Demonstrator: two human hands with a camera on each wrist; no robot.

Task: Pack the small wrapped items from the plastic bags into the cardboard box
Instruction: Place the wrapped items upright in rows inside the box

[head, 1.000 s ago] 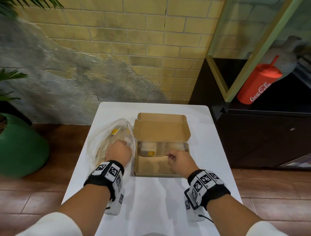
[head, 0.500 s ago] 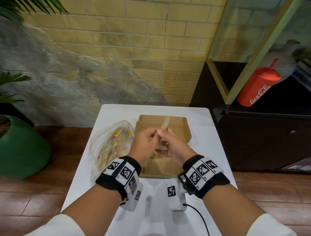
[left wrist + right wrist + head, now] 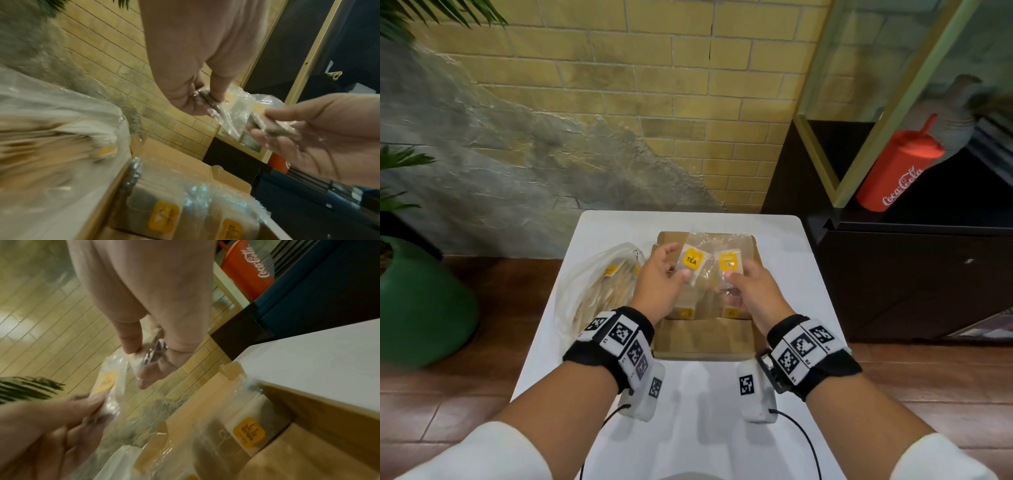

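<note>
Above the open cardboard box (image 3: 702, 339) I hold two clear-wrapped tea packets side by side. My left hand (image 3: 667, 270) pinches the packet with the yellow TEA label (image 3: 691, 260). My right hand (image 3: 743, 277) pinches the other yellow-labelled packet (image 3: 728, 262). Crinkled clear film spans between them. The left wrist view shows my left hand (image 3: 205, 100) pinching the film. The right wrist view shows my right hand (image 3: 148, 353) gripping its packet's edge. Several packets (image 3: 164, 216) stand in rows inside the box. The plastic bag (image 3: 599, 287), holding more packets, lies left of the box.
Box and bag sit on a small white table (image 3: 688, 411) against a brick wall. A black cabinet (image 3: 893, 274) with a red Coca-Cola cup (image 3: 897, 174) stands to the right. A green plant pot (image 3: 421, 301) is on the floor at left.
My left hand left the bag and my right hand came out of the box. They met above the box and now hold two packets slightly apart.
</note>
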